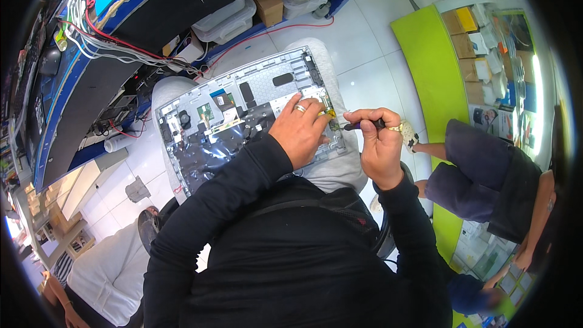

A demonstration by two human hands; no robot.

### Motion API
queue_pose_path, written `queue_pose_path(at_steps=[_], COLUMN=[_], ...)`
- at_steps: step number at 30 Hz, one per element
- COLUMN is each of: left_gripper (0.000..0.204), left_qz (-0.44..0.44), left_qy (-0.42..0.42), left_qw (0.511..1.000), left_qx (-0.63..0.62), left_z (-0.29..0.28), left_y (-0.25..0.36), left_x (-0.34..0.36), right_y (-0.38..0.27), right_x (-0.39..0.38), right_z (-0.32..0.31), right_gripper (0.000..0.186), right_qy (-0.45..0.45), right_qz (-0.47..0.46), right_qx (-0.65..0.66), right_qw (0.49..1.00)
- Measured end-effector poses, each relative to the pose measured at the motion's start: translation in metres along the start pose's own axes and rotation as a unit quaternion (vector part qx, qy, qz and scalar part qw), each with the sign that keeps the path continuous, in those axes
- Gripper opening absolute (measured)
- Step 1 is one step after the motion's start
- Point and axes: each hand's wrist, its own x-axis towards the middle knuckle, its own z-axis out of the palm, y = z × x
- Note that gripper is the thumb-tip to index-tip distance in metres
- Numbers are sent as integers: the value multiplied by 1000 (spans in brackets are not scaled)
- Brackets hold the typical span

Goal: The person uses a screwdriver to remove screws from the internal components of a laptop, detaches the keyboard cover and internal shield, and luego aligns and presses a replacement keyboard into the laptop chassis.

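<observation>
An opened laptop chassis (264, 76), silver-grey with a black film-covered section, lies across my lap. My left hand (300, 129), a ring on one finger, rests over its right part with the fingers stretched out on the chassis, beside a small yellow-and-green part (328, 113). In my right hand (381, 149) is a dark-handled screwdriver (379, 124), held nearly level just off the chassis's right side. Its shaft points left toward the chassis edge; whether the tip touches anything is too small to tell. My left palm hides some of the chassis beneath it.
A blue-edged bench (130, 30) with hanging cables (103, 42) stands at the far left. Plastic bins (225, 21) and a cardboard box (268, 6) sit beyond my knees. To the right are a lime-green counter (428, 67) and a person in dark shorts (480, 170); another person sits lower left.
</observation>
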Motion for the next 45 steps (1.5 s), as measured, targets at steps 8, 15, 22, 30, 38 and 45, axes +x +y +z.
queue_pose_path(at_steps=[8, 15, 22, 30, 38, 45], left_gripper=[44, 45, 44, 44, 44, 46], left_qz=[-6, -12, -14, -12, -19, -17], left_qy=[9, 3, 0, 12, 8, 25], left_qw=[1000, 1000, 1000, 1000, 1000, 999], left_qx=[4, 3, -3, -4, -14, -26], left_z=[0, -1, 0, 2, 2, 2], left_y=[1, 1, 1, -1, 0, 1], left_x=[0, 0, 1, -2, 1, 1], right_y=[9, 11, 11, -51, -65, -63], right_x=[0, 1, -2, 4, 30, 19], right_z=[7, 5, 5, -13, -31, -27], right_gripper=[15, 15, 15, 24, 24, 31], right_qy=[24, 29, 33, -62, -239, -212], right_qz=[-5, -14, -4, -102, -251, -149], right_qx=[0, -7, 6, -473, -389, -372], right_qw=[1000, 999, 999, 873, 854, 891])
